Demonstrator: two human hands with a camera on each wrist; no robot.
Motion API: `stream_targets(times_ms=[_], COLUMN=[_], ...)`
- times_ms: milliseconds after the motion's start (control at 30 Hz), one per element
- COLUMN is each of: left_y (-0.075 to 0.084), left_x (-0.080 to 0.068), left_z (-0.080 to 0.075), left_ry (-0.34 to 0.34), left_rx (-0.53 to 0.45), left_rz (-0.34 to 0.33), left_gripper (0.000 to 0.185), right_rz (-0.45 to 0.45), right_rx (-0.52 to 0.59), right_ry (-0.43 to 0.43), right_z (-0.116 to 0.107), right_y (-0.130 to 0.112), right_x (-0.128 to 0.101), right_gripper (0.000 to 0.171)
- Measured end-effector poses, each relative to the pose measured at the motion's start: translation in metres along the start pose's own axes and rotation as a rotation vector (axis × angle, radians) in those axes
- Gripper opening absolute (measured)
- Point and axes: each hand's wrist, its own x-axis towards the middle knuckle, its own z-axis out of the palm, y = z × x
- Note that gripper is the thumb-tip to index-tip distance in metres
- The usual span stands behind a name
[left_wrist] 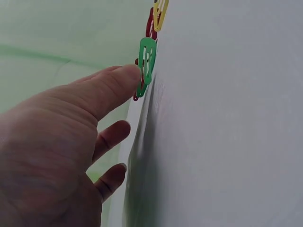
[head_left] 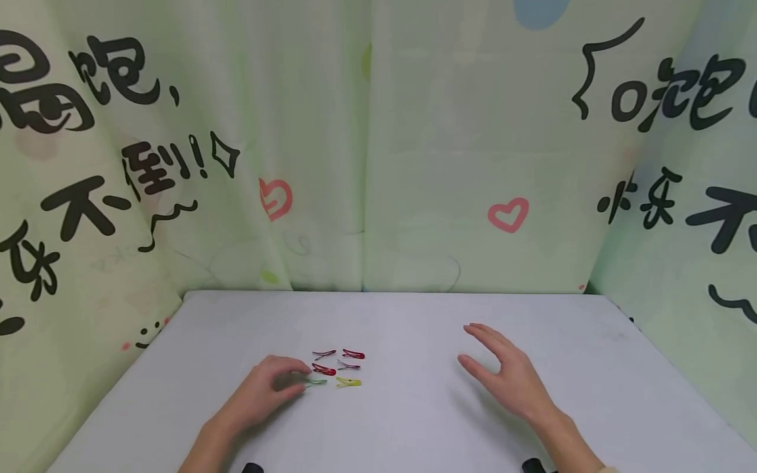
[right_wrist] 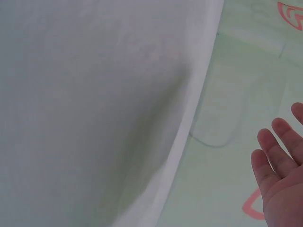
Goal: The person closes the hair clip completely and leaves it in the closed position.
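Observation:
My left hand [head_left: 269,387] reaches in from the left, thumb and fingers spread on either side of the near end of a green snap hair clip [head_left: 318,382]. In the left wrist view the thumb tip overlaps that green clip's edge, and the other fingers are loosely bent. A yellow hair clip [head_left: 350,382] lies just right of the green one. Behind them is a red hair clip [head_left: 324,370], with another red clip [head_left: 354,354] farther back. Two thin dark-pinkish clips lie among these. My right hand [head_left: 513,378] hovers over the right side, fingers apart, holding nothing.
The clips lie in a small cluster left of centre on a white table [head_left: 414,427]. Pale green curtains [head_left: 426,164] with black writing and pink hearts hang behind the table and along both sides. Two small black objects show at the bottom edge.

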Motion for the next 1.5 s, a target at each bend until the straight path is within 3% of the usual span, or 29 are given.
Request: stream_targets(times_ms=[100,300,600,900,1033,1300,1500], left_y=[0.001,0.004,0.004,0.004,0.003,0.0,0.003], left_x=[0.002,0.007,0.01,0.014,0.013,0.015,0.018], left_z=[0.0,-0.001,-0.002,-0.001,-0.003,-0.004,-0.001], left_ry=[-0.025,-0.092,-0.101,-0.118,-0.119,-0.134,-0.156], left_rx=[0.001,0.014,0.025,0.006,-0.008,0.001,0.034], left_rz=[-0.019,-0.122,-0.137,-0.217,-0.223,-0.173,-0.214], left_gripper=[0.022,0.017,0.014,0.017,0.017,0.021,0.02], right_rz=[-0.007,-0.02,-0.039,-0.03,-0.035,-0.051,-0.061], right_rx=[0.012,0.031,0.052,0.073,0.087,0.113,0.132], right_ry=[0.004,0.004,0.001,-0.009,-0.012,-0.008,-0.007], right_z=[0.003,0.01,0.02,0.024,0.026,0.03,0.034], right_y=[-0.002,-0.007,-0.015,-0.019,-0.022,-0.026,-0.03], right_x=[0.001,0.003,0.004,0.004,0.005,0.005,0.005], right_gripper=[0.052,0.051,0.051,0.051,0.051,0.049,0.049])
